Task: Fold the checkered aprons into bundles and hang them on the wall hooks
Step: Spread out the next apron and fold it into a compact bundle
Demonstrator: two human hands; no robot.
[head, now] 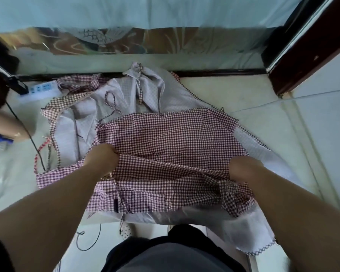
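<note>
Starting far left: a bare limb (6, 122) of another person enters at the frame edge, with a blue object (0, 139) just beside it; what that object is cannot be told. A white power strip (41, 89) lies near the wall, and a black cable (30, 137) runs from that corner down across the tiled floor (234, 89). A red-and-white twisted cord (41, 149) loops beside the cable.

Other apron cloth (126, 89) is spread on the floor, mostly pale side up, rumpled, with checked ties and edges showing. It reaches back to the dark skirting.

Left hand (101, 160): fingers curled in, gripping a raised fold at the left edge of the checkered apron (175, 138). The apron lies checked side up at the centre of the floor, on top of the pale cloth. A ridge of fabric is pulled up between the two hands.

Right hand (243, 169): blurred, fingers bunched into the right end of the same fold, holding it. Gathered checked fabric hangs below this hand.

Far right: a dark red door frame (306, 55) stands at the edge of the tiles.
</note>
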